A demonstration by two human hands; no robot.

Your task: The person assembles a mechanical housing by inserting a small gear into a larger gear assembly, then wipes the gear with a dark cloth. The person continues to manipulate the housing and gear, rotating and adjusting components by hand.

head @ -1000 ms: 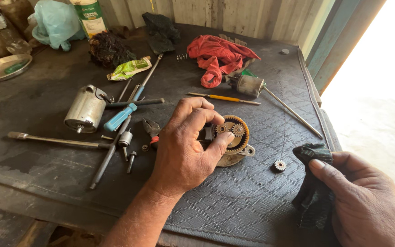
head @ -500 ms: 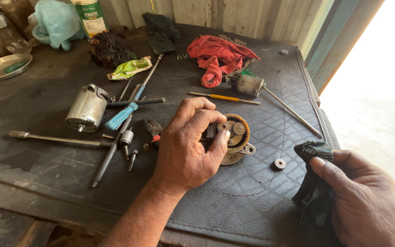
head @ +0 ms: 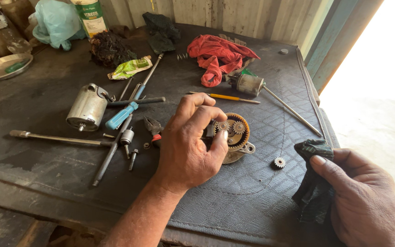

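My left hand (head: 189,142) is arched palm-down, fingers curled, thumb and forefinger tips pinched close together at its far side, forearm running back toward me. My right hand (head: 361,201) rests low, knuckles up, thumb pressed flat over the curled fingers.

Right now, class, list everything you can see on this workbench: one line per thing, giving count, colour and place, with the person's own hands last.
gear housing: one, brass and grey, middle of mat, small gears inside
loose gear: one, silver, on mat right of housing
motor body: one, silver cylinder, left of centre
blue-handled screwdriver: one, beside motor body
long bars: two, dark metal, crossing at front left
pliers: one, red and black grips, by left hand
yellow screwdriver: one, behind housing
armature with shaft: one, grey, back right
red rag: one, back centre
rubber mat: one, black, covering bench
left hand: on the housing's gears
right hand: holding dark cloth
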